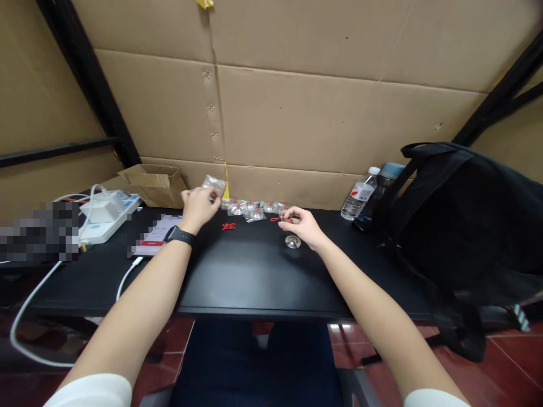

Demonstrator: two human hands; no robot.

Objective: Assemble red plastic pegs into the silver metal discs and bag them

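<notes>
The small silvery piece (281, 216) is near the centre of the frame, pinched between the thumb and fingers of the right hand (303, 228); a red cord (275, 219) shows beside the fingertips. I suppose the tips alone are used because the piece is so little. Just below this hand, one metal disc (292, 242) lies on the black table (237, 271) (its centre seems raised, like a small cymbal).

Left of centre, the left hand (199, 208) is closed around one clear plastic bag (215, 183), whose upper part stands out above the fingers; what is inside I cannot tell. The two hands are well apart, perhaps so that bag and piece do not disturb each other.

Between them lies one red cord bundle (228, 226). Behind it, along the wall, are the wrapped discs (257, 215): I count at least five, but they overlap, probably gathered there to leave working room in front.

Farther out, at left, are one phone (156, 234), one white power strip (127, 210) and one cardboard box (163, 198). At right stand two bottles, one clear bottle (360, 196) and one blue-lidded bottle (392, 171), next to one black backpack (470, 226).
</notes>
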